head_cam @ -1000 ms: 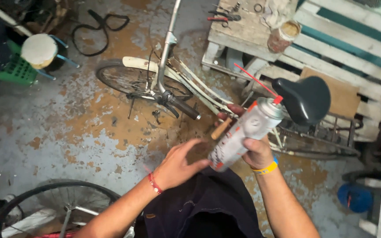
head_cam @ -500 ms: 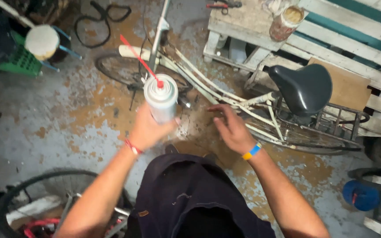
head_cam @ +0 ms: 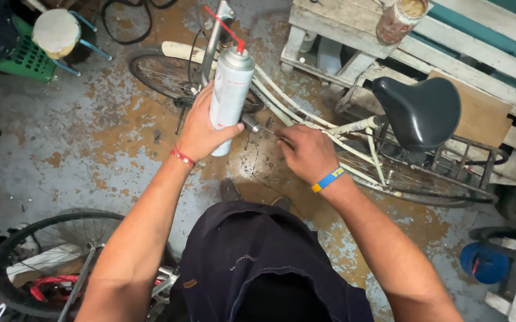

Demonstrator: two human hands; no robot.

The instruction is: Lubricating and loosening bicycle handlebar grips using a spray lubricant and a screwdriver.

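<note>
Stained, rust-blotched concrete floor spreads under everything. Left hand is wrapped firmly round a white spray can, held upright, its long axis running toward twelve o'clock, red straw slanting to eleven. Right hand sits just beside it at three o'clock, fingers pinched on something thin at the cream bicycle frame; what exactly, I cannot tell. Black saddle lies further toward two o'clock. On the wooden pallet at one o'clock stands a rusty tin with pale, unclear contents.
</note>
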